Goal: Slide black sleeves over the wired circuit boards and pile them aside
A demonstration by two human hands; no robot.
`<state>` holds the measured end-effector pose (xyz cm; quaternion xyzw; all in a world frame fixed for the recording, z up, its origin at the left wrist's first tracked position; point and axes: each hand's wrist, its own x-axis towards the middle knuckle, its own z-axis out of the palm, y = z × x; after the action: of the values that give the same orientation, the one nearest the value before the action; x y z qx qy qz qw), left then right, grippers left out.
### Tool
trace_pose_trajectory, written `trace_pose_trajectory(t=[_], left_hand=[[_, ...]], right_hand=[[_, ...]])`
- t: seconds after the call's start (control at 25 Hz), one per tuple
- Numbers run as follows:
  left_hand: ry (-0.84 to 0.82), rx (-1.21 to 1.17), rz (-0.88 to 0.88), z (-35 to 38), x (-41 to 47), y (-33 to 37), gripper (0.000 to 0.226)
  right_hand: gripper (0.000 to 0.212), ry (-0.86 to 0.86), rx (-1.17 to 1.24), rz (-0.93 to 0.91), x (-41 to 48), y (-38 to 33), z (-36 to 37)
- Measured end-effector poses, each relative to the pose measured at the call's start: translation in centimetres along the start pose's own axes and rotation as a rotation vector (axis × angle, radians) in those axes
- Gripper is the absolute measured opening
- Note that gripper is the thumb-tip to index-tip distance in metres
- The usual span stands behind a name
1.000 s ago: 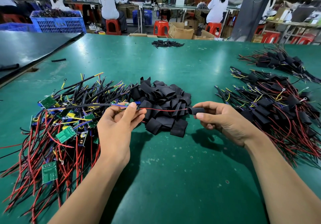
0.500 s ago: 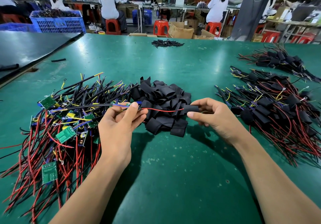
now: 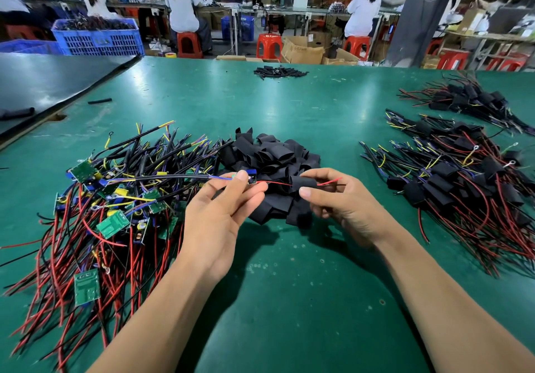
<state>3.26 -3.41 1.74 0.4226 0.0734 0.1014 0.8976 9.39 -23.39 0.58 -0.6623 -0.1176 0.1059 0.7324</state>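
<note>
No legible text anywhere. Handwritten scrawl on cardboard box: too small to read. Moulded mark on blue crate: blurred, unreadable. Green circuit boards: printed markings too fine to make out.

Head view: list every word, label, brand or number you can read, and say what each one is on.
No text here can be read.
cardboard box: handwritten scrawl on its side, too blurred to read.
blue crate: marking on its front wall, too blurred to read.
green circuit boards: white printing, too small to read.
</note>
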Motion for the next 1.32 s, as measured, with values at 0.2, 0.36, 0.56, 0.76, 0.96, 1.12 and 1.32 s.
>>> trace_pose_trajectory(t=[0.2,0.36,0.56,0.76,0.96,1.12,1.32], left_hand=[[-0.067,-0.003,-0.171,0.1,0.0,-0.5,0.014],[-0.078,0.074,-0.242,-0.1,-0.1,-0.8,0.023],[-0.038,0.091,-0.298,-0.4,0.3,-0.6,0.034],[-0.063,0.111,-0.267,-0.3,0.2,-0.4,0.037],[-0.095,0.133,-0.229,0.0,-0.2,-0.3,0.03],[-0.116,0.143,-0.212,0.3,-0.6,-0.2,0.028],[-0.165,0.165,-0.182,0.2,-0.8,0.1,0.03]], right_hand=[[0.036,-0.041,0.222,0.007,-0.2,0.0,1.9],[0.025,-0.055,0.233,-0.003,-0.6,0.3,3.1],[0.025,-0.001,0.171,-0.069,-0.7,0.6,4.0],[0.022,0.023,0.095,-0.111,-0.8,0.5,3.8],[0.017,0.017,0.142,-0.153,-0.8,0.1,4.2],[0.024,-0.032,0.232,-0.127,-0.6,-0.2,4.0],[0.018,-0.007,0.219,-0.113,-0.4,-0.2,3.7]])
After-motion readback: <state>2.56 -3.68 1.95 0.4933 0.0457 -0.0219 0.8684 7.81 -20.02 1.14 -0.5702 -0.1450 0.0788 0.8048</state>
